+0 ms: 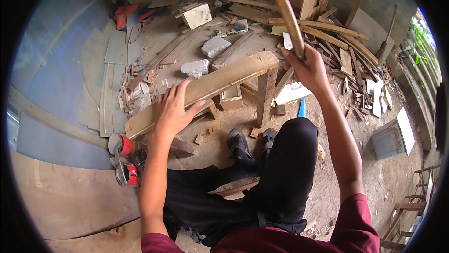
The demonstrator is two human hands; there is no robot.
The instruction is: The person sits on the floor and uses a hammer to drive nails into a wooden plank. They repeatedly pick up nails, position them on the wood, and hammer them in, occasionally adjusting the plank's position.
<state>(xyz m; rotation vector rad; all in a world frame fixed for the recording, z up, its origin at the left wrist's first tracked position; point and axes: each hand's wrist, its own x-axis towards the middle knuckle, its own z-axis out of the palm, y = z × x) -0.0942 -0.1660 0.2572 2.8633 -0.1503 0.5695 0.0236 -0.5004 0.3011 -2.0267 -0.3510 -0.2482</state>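
Observation:
A claw hammer (288, 17) with a wooden handle is raised at the upper right, its dark head uppermost. My right hand (307, 68) is wrapped round the lower end of that handle. Before me a long wooden beam (229, 76) slants from lower left to upper right, with a wooden leg (265, 95) under its far right end. Across the beam's left part lies my left hand (174, 110), gripping it with fingers over the top and thumb along the near side. The hammer head is well apart from the beam.
Two red paint cans (127, 174) stand left of the beam. Broken concrete blocks (215, 46) and scrap wood (353, 42) litter the ground beyond. A blue-handled tool (302, 108) lies near my knee. On the right is a grey bin (389, 140) with a white panel.

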